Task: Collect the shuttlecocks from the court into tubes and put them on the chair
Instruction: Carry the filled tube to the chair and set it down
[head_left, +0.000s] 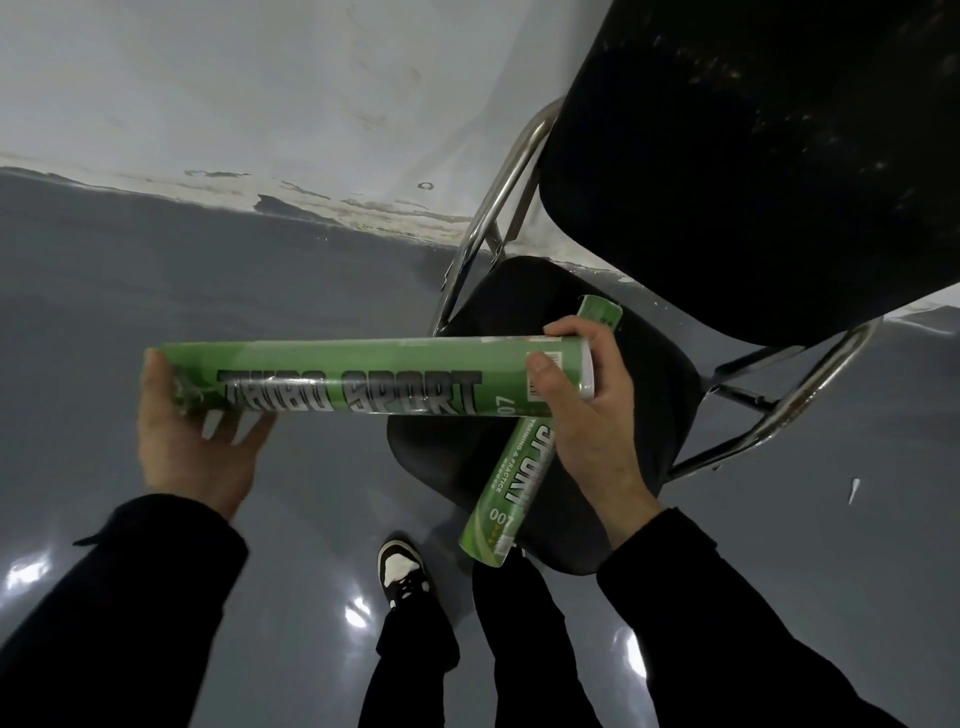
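I hold a long green shuttlecock tube (363, 376) level in front of me, above the floor and the chair's front edge. My left hand (200, 441) cups its left end with the fingers curled under it. My right hand (582, 410) grips its right end near the white cap, thumb on top. A second green tube (511, 478) lies slantwise on the black chair seat (654, 395), its near end sticking out over the seat's front edge. No shuttlecocks show; what is inside the tubes is hidden.
The chair has a black backrest (753, 156) and chrome legs (498, 208), standing against a white wall (260, 78). Grey glossy floor (156, 291) spreads left. A small white scrap (489, 490) lies right of the chair. My black-and-white shoe (402, 571) is below.
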